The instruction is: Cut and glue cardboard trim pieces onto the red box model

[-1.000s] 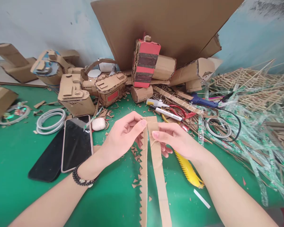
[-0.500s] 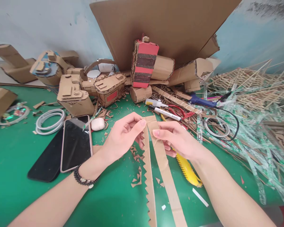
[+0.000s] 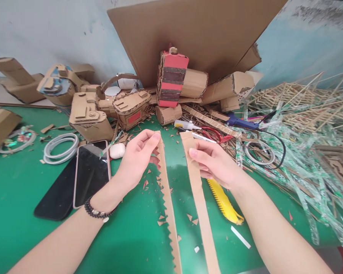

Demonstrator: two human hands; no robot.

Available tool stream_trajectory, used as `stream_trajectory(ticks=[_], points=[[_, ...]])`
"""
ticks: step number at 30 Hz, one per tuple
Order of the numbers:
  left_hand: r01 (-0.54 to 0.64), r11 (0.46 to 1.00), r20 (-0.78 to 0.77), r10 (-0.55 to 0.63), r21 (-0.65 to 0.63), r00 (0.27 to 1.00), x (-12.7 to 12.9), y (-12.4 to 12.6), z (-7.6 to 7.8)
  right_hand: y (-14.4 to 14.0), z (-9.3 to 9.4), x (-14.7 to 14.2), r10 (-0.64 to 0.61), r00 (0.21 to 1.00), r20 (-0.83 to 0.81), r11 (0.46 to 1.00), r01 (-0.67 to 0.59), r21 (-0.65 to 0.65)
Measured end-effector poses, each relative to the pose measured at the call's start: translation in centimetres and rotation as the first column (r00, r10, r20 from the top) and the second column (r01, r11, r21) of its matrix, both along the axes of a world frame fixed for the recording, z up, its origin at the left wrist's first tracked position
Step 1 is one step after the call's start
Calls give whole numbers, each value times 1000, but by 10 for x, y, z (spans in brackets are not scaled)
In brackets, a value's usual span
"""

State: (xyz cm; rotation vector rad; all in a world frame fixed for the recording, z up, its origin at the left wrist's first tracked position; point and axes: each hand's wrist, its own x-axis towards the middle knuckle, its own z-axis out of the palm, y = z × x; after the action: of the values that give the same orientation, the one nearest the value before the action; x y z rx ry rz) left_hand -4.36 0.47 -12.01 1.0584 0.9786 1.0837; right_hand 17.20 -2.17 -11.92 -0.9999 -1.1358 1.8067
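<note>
My left hand pinches the top end of a long cardboard strip with a saw-toothed edge. My right hand pinches the top of a plain cardboard strip. Both strips hang down toward me over the green mat, a hand's width apart and not touching. A beaded bracelet sits on my left wrist. Small triangular cardboard offcuts lie on the mat between and beneath the strips.
A yellow utility knife lies under my right wrist. Two phones and a white earbud case sit at left, beside a coiled white cable. Cardboard models, a marker, red scissors, a blue glue gun and stick bundles crowd the back and right.
The two strips were held together at their tops; my hands have pulled apart, the toothed strip going left and the plain strip right, both lifted slightly.
</note>
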Motion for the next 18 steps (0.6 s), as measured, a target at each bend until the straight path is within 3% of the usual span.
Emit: stream_trajectory(ticks=[4,7,13,15,18], points=[[-52,998,-21,53,31,998,-2,3,3,7,-2,1,-219,975,-45,974,221,45],[-171,982,-38,174,83,984,-5,6,8,13,-2,6,-376,921,-100,921,383,68],[-356,906,4,364,228,931,-17,15,13,23,-3,18,-493,858,-146,856,508,92],[-374,887,21,383,272,923,-21,16,15,24,-5,17,-562,816,-134,809,576,115],[-406,872,63,405,272,912,-25,16,20,21,-6,13,-700,709,-86,674,696,248]])
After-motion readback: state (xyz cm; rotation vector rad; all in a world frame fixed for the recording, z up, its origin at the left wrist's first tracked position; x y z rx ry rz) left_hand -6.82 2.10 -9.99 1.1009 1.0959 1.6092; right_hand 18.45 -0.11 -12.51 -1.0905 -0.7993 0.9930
